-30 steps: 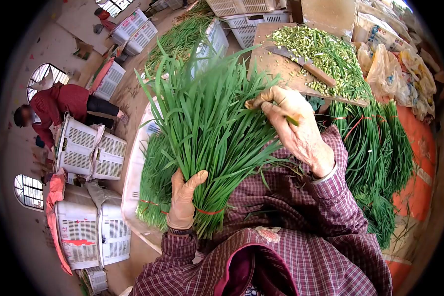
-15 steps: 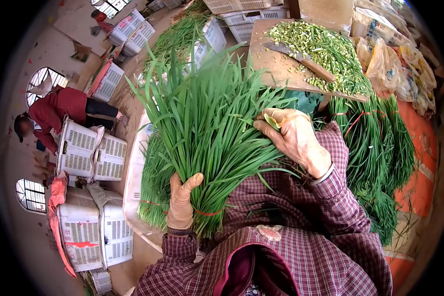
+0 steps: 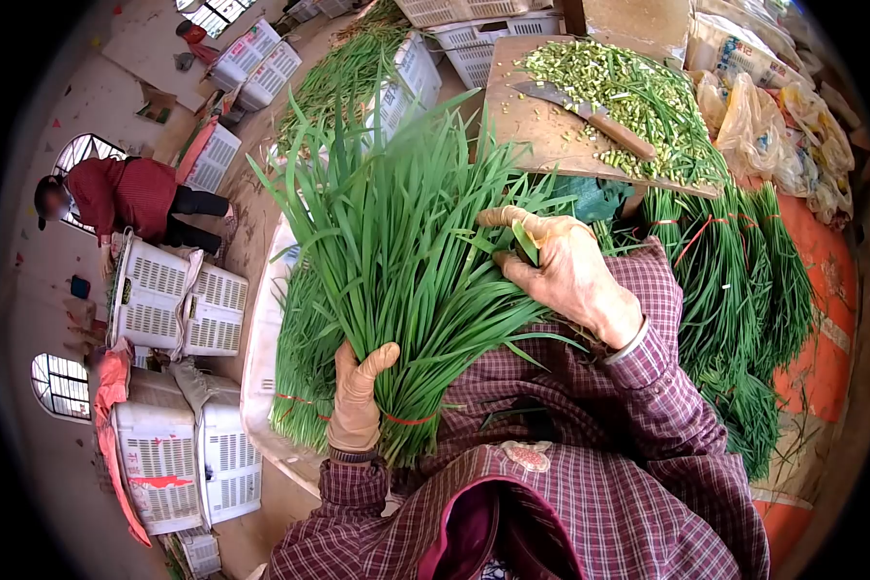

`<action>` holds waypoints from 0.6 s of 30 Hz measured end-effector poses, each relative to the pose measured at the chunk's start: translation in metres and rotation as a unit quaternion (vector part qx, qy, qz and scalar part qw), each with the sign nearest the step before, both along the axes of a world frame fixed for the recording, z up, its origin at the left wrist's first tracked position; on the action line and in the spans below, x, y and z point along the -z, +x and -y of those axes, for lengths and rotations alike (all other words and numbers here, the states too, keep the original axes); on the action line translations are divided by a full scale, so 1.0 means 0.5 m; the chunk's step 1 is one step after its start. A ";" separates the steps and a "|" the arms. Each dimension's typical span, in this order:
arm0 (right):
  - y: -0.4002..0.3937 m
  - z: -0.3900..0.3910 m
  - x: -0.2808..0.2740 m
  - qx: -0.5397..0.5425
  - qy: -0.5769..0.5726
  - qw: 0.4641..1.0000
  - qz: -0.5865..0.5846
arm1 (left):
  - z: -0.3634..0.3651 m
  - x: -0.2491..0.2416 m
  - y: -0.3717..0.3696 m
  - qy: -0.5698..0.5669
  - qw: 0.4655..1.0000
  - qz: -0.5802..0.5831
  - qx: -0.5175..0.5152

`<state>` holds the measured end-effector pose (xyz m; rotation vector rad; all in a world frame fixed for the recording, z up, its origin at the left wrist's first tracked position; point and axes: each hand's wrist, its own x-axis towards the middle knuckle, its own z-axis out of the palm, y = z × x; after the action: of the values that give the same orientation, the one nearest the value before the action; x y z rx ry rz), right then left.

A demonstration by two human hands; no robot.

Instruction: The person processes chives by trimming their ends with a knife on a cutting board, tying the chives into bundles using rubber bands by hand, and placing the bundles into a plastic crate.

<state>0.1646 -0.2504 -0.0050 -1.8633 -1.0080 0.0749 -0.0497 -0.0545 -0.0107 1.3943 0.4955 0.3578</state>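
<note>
A large bunch of green leafy stalks (image 3: 406, 251), tied low down with a red band, fans out in front of my chest. My left hand (image 3: 358, 396) is wrapped round its lower left side near the band, thumb across the stalks. At the bunch's right side, my right hand (image 3: 565, 266) has its index finger reaching over the leaves and a yellowish-green leaf piece (image 3: 526, 242) between its fingers. Both hands wear thin tan gloves. Under the bunch, more banded stalks (image 3: 300, 416) lie in a white crate (image 3: 261, 377).
Ahead right, a board (image 3: 522, 121) carries chopped stalks and a knife (image 3: 604, 126). Tied bunches (image 3: 730, 280) lie at the right, by plastic bags (image 3: 754, 126). A person in red (image 3: 126, 198) stands at the left behind white crates (image 3: 184, 300).
My right hand has shifted slightly up and left, its index finger now stretched further over the leaves. At the left, the person in red has straightened up somewhat. My left hand keeps its hold.
</note>
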 end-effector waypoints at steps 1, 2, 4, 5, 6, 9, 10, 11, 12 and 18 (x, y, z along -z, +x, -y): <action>0.003 0.001 0.005 0.000 0.000 1.000 0.000 | -0.005 0.006 -0.003 0.000 1.000 0.000 0.000; 0.006 0.000 0.015 -0.001 -0.008 1.000 0.015 | -0.013 0.015 -0.007 0.004 1.000 -0.003 0.001; 0.009 -0.002 0.025 -0.002 -0.015 0.999 0.030 | -0.016 0.021 -0.008 0.009 1.000 -0.006 0.003; 0.010 -0.002 0.027 -0.008 0.011 1.000 0.022 | -0.014 0.020 -0.007 0.007 1.000 -0.003 -0.001; 0.010 -0.002 0.028 -0.013 0.038 0.999 0.015 | -0.013 0.020 -0.006 0.005 1.000 -0.001 -0.005; 0.009 0.000 0.007 -0.008 0.008 0.999 -0.035 | -0.010 0.019 -0.005 0.014 1.000 0.000 0.000; 0.009 -0.002 0.010 -0.008 0.008 0.999 -0.035 | -0.012 0.021 -0.006 0.014 1.000 0.000 0.001; 0.008 -0.006 0.016 -0.012 0.042 0.998 -0.042 | -0.016 0.026 -0.009 0.012 1.000 -0.003 0.000; 0.008 -0.009 0.021 -0.016 0.077 0.996 -0.049 | -0.017 0.028 -0.010 0.010 1.000 -0.005 0.000; -0.002 -0.020 0.042 -0.008 0.125 0.987 -0.097 | 0.003 0.011 -0.003 -0.023 1.000 0.001 -0.020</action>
<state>0.1637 -0.2402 -0.0262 -1.5871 -0.8548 0.1315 -0.0511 -0.0559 -0.0161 1.3416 0.5279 0.3783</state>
